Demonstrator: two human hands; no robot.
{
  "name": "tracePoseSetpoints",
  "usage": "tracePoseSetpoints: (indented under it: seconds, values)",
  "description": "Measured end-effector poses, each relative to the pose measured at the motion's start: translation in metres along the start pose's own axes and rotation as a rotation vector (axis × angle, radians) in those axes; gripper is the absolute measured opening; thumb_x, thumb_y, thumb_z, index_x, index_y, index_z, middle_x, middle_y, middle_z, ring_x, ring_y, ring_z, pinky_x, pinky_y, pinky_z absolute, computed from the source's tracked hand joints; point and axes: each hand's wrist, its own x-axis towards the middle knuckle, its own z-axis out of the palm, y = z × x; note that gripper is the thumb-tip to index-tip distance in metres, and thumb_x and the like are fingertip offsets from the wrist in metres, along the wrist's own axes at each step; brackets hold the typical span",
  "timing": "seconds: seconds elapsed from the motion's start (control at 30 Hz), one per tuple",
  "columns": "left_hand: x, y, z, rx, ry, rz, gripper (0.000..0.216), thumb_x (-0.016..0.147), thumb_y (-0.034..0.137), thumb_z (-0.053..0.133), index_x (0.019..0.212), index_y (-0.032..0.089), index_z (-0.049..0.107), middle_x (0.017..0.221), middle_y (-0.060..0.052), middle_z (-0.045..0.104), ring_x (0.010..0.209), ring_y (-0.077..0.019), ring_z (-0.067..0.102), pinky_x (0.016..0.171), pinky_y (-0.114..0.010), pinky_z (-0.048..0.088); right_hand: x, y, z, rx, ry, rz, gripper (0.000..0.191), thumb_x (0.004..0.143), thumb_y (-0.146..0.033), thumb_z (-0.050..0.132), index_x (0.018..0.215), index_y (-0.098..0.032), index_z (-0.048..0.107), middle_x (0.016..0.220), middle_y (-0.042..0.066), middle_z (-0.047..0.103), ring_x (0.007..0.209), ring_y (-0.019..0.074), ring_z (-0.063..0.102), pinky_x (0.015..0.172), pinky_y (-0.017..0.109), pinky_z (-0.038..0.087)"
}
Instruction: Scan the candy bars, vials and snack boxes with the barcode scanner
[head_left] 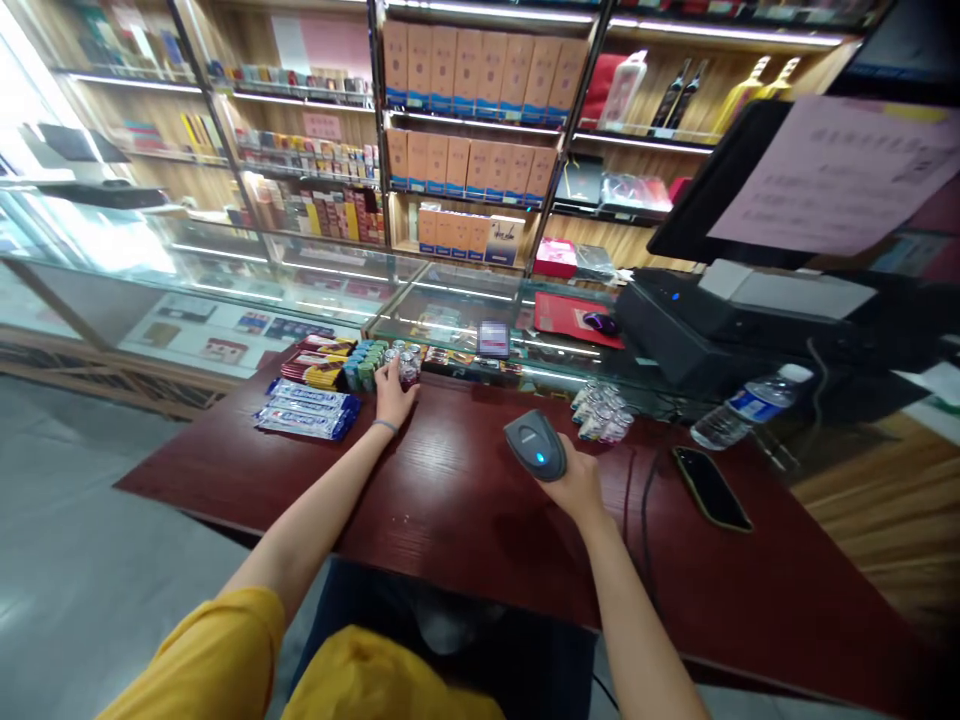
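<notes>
Two bare hands are at one dark red counter. The right hand is closed around one handheld scanner, held over the counter; one blue light shows on it. One phone lies to the right. Left side: a stack of blue packets, overlapped; exact count not readable. The left hand, fingers partly bent, touches small silver-topped containers; whether it grips one cannot be told. Green and blue containers stand just beside these, then red-and-yellow packets. Right side: one cluster of small containers and one capped, tilted bottle. Beyond the counter, one glass case bears one red mat with one mouse. Wall shelving: the lowest central compartment holds four orange boxes and one white box; the upper right compartment includes two dark bottles and two yellow bottles.
</notes>
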Motion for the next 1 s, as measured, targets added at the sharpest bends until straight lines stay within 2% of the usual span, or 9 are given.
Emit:
tracePoseSetpoints:
  seconds: [0.13,0.33,0.57,0.7,0.8,0.9,1.0]
  values:
    - [0.006,0.000,0.008,0.048,0.016,-0.016,0.084,0.067,0.019,0.079,0.143,0.020,0.046,0.118,-0.011,0.036,0.119,-0.0310,0.046,0.112,-0.050,0.036,0.002,0.000,0.008,0.023,-0.049,-0.023,0.036,0.074,-0.035,0.063,0.107,-0.021,0.061,0.071,0.003,0.073,0.059,0.0247,0.071,0.055,0.029,0.051]
    - [0.009,0.003,0.015,0.108,0.051,-0.036,0.070,0.072,0.022,0.078,0.136,0.018,0.050,0.117,-0.013,0.037,0.117,-0.0319,0.046,0.108,-0.052,0.038,-0.007,0.004,0.014,0.035,-0.083,-0.020,0.034,0.075,-0.034,0.062,0.106,-0.021,0.059,0.069,0.003,0.070,0.059,0.0246,0.071,0.055,0.028,0.049]
    - [0.008,0.004,0.013,0.026,0.098,0.004,0.048,0.079,0.019,0.068,0.124,0.013,0.050,0.119,-0.016,0.048,0.123,-0.0330,0.044,0.113,-0.051,0.032,-0.012,0.004,0.016,0.028,-0.087,-0.016,0.038,0.075,-0.033,0.062,0.110,-0.020,0.059,0.071,0.004,0.071,0.061,0.0261,0.071,0.058,0.030,0.049]
    - [0.003,0.012,0.010,-0.111,0.132,0.016,0.053,0.081,0.024,0.069,0.128,0.013,0.048,0.129,-0.018,0.047,0.128,-0.0307,0.044,0.115,-0.047,0.032,-0.014,0.006,0.016,0.032,-0.067,0.005,0.039,0.073,-0.032,0.063,0.110,-0.021,0.060,0.072,0.004,0.073,0.062,0.0264,0.072,0.058,0.030,0.051]
    - [-0.004,0.029,0.008,-0.399,0.025,-0.041,0.060,0.081,0.033,0.073,0.133,0.019,0.048,0.130,-0.014,0.051,0.119,-0.0263,0.054,0.107,-0.043,0.043,-0.015,0.007,0.015,0.042,-0.048,0.007,0.038,0.074,-0.030,0.062,0.110,-0.020,0.058,0.073,0.004,0.073,0.063,0.0258,0.072,0.058,0.029,0.051]
    - [-0.014,0.049,0.007,-0.779,-0.207,-0.201,0.072,0.079,0.038,0.075,0.142,0.026,0.043,0.123,-0.009,0.060,0.110,-0.0231,0.062,0.099,-0.040,0.050,-0.016,0.005,0.012,0.055,-0.032,-0.009,0.039,0.075,-0.029,0.061,0.112,-0.019,0.057,0.075,0.005,0.074,0.062,0.0254,0.073,0.058,0.029,0.052]
    - [-0.022,0.060,0.004,-1.041,-0.411,-0.395,0.081,0.076,0.034,0.079,0.145,0.032,0.037,0.124,-0.007,0.064,0.111,-0.0229,0.064,0.095,-0.041,0.052,-0.016,0.000,0.009,0.056,-0.049,0.004,0.041,0.075,-0.031,0.062,0.114,-0.020,0.055,0.079,0.005,0.075,0.065,0.0257,0.073,0.059,0.030,0.052]
